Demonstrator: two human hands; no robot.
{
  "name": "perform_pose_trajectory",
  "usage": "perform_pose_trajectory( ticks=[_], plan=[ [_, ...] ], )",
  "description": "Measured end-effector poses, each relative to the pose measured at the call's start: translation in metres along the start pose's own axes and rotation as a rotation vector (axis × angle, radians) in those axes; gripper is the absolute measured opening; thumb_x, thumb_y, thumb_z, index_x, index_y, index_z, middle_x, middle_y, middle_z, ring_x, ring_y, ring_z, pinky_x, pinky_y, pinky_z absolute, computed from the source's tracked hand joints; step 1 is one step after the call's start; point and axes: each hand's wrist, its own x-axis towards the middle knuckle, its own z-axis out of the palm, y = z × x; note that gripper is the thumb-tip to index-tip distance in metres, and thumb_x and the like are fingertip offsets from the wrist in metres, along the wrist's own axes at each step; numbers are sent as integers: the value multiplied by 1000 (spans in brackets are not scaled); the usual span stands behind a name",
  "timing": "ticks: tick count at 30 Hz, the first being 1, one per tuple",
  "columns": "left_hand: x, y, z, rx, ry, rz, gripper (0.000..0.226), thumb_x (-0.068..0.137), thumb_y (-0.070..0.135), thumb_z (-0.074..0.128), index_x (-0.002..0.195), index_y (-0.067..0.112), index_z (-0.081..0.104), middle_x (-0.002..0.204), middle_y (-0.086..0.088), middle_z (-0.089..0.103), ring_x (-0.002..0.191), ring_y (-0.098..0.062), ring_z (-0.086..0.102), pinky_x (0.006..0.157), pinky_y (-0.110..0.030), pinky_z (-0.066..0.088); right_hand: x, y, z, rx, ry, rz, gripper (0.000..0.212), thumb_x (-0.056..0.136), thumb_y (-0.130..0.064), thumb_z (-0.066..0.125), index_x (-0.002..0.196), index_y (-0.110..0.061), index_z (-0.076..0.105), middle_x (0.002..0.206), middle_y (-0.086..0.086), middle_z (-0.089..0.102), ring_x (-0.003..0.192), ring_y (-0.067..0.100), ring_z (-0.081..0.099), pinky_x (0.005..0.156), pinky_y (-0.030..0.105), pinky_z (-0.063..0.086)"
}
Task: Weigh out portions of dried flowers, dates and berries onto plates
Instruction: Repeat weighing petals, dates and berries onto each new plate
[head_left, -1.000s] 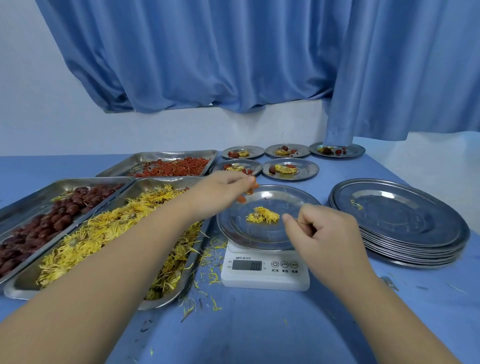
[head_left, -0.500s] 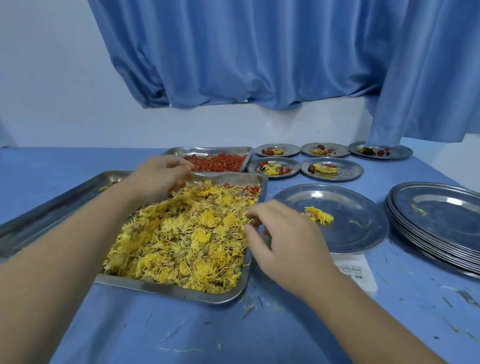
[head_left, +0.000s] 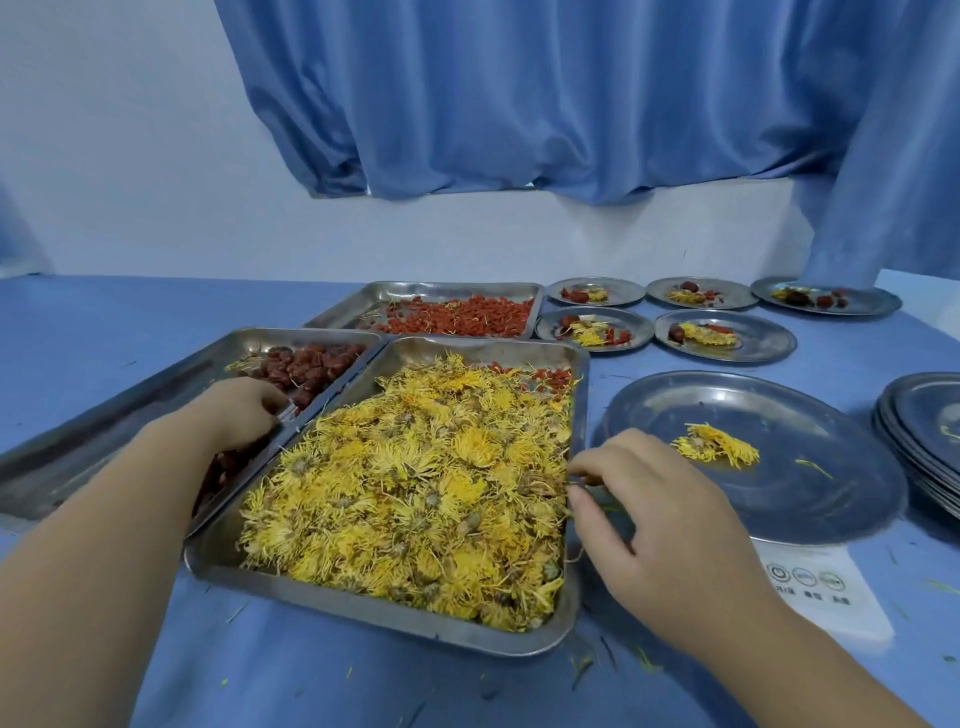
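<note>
Left of the flower tray (head_left: 363, 608), the left hand (head_left: 239, 415) curls into the dates (head_left: 306, 364), seemingly grasping one, while the right hand (head_left: 654, 514), nearer the plate (head_left: 810, 519) right of that tray, pinches its flowers (head_left: 415, 467).

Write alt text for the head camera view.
A person's left hand reaches into a steel tray of red dates while the right hand is at the right edge of a tray heaped with yellow dried flowers. Beside it, a steel plate with a small flower clump sits on a white scale.
</note>
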Motion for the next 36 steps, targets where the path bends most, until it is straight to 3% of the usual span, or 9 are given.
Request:
perform_pose_trajectory(
  ticks=[8, 12, 15, 17, 21, 24, 28, 32, 36],
  plan=[
    [0, -5, -2, -30, 77, 2, 42, 82, 20, 74, 123, 13, 65, 120, -8, 65, 98, -23, 57, 84, -28, 43, 0, 3, -1, 1, 17, -4, 11, 86, -21, 56, 83, -17, 65, 77, -7, 54, 70, 12, 51, 60, 26, 44],
    [-3, -10, -4, -146, 88, -11, 40, 80, 19, 75, 119, 18, 66, 124, -6, 64, 109, -24, 59, 91, -32, 43, 0, 4, -2, 18, 44, -8, 11, 86, -20, 56, 82, -17, 66, 76, -8, 54, 70, 10, 51, 60, 25, 44],
    [-11, -6, -11, -358, 157, 13, 27, 84, 20, 70, 110, 23, 65, 115, -3, 68, 88, -15, 63, 75, -25, 45, -1, 6, -4, 36, 76, -2, 11, 86, -20, 56, 82, -17, 65, 76, -9, 53, 70, 9, 50, 60, 24, 43],
    [-22, 7, -20, -544, 211, 66, 21, 86, 25, 70, 105, 30, 64, 106, 3, 69, 79, -12, 65, 74, -27, 50, -1, 7, -5, 50, 93, 1, 16, 88, -23, 52, 81, -17, 65, 75, -10, 52, 69, 8, 49, 60, 24, 43],
    [-50, 52, -36, -818, 172, 204, 13, 89, 31, 67, 101, 37, 68, 77, 8, 73, 51, -2, 64, 42, -17, 45, -1, 9, -12, 106, 184, 70, 18, 88, -23, 50, 79, -18, 64, 73, -10, 53, 68, 9, 51, 58, 26, 44],
    [-66, 99, -42, -952, 67, 309, 14, 90, 25, 65, 102, 30, 70, 87, 8, 75, 71, -7, 73, 50, -11, 49, -2, 15, -22, 166, 282, 176, 14, 86, -7, 63, 77, -17, 65, 72, -8, 57, 70, 12, 53, 62, 21, 41],
    [-82, 161, -42, -1035, -99, 451, 19, 87, 14, 69, 104, 23, 70, 97, -1, 75, 84, -20, 74, 69, -25, 60, 0, 23, -38, 398, 376, 415, 20, 88, -18, 58, 71, -29, 63, 68, -8, 61, 70, 7, 56, 59, 13, 40],
    [-100, 217, -35, -905, -170, 654, 20, 87, 15, 68, 101, 29, 70, 95, 11, 74, 86, -9, 72, 70, -16, 55, 4, 42, -53, 618, 559, 678, 25, 92, -30, 53, 70, -23, 63, 65, 6, 58, 53, 7, 49, 55, 26, 42],
    [-115, 263, -23, -770, -232, 742, 26, 83, 13, 67, 99, 34, 70, 89, 21, 71, 83, 2, 68, 71, -9, 51, 4, 60, -68, 776, 724, 813, 31, 94, -33, 51, 68, -22, 65, 56, -8, 58, 52, 4, 51, 53, 30, 44]
  ],
)
